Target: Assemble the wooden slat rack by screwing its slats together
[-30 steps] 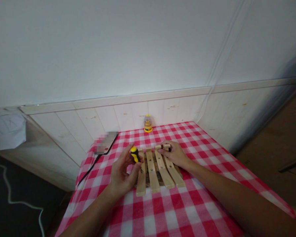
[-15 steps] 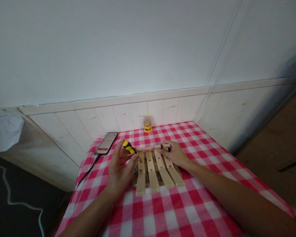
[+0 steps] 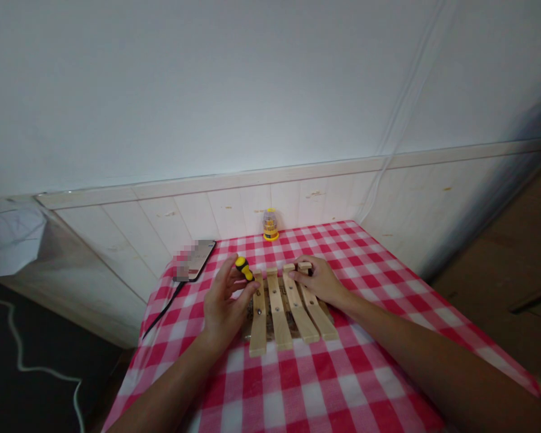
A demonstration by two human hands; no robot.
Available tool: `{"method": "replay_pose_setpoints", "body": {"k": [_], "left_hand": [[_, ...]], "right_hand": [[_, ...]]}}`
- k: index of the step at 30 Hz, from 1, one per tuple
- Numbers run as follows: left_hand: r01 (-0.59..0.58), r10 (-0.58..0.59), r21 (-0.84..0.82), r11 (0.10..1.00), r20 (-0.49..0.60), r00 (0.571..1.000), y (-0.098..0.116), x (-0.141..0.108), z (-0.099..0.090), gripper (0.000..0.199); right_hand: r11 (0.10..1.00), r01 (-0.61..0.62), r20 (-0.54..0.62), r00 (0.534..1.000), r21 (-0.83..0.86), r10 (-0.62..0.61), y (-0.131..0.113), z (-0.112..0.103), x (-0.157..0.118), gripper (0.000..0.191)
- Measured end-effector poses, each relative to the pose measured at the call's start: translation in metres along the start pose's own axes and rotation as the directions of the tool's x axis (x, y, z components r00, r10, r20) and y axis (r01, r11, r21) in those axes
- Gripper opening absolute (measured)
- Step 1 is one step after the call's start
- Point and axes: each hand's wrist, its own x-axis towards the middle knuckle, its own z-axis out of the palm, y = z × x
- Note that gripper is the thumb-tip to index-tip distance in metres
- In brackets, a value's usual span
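Note:
My left hand (image 3: 223, 304) has its fingers and thumb closed round a small yellow and black screwdriver (image 3: 243, 268), whose handle tilts up and to the left. The screwdriver's lower end is by the top of the leftmost wooden slat (image 3: 258, 328); its tip cannot be made out. Several pale, curved wooden slats with screws in them lie side by side over a brownish, see-through-looking piece (image 3: 247, 329). My right hand (image 3: 323, 281) grips the upper ends of the two right slats (image 3: 299, 310), thumb on top, some fingers hidden behind them.
A phone (image 3: 201, 258) with a black cable lies at the table's left back. Against the wall stands a clear and yellow bit container (image 3: 270, 227). A red and white checked cloth (image 3: 324, 391) covers the table. White panelling (image 3: 247, 204) borders the back edge.
My left hand has shifted slightly right, and the screwdriver handle has swung to stand more upright. My right hand and the slats stay almost where they were.

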Motion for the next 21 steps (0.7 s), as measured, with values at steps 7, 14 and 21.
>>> {"method": "replay_pose_setpoints", "body": {"k": [7, 14, 21], "left_hand": [[0.015, -0.016, 0.035, 0.999, 0.035, 0.999, -0.0002, -0.0005, -0.0022, 0.063], [0.038, -0.041, 0.027, 0.999, 0.11, 0.993, -0.0042, -0.0017, -0.0074, 0.067], [0.036, -0.035, -0.005, 0.999, 0.141, 0.989, -0.0005, -0.0014, -0.0084, 0.068]], "right_hand": [[1.0, -0.003, 0.002, 1.0, -0.007, 0.003, -0.0003, 0.0001, 0.0001, 0.012], [1.0, -0.001, 0.002, 1.0, -0.015, 0.001, -0.0005, -0.0002, 0.0007, 0.012], [1.0, -0.003, -0.004, 1.0, -0.005, 0.003, -0.0024, -0.0001, -0.0006, 0.013]]}}
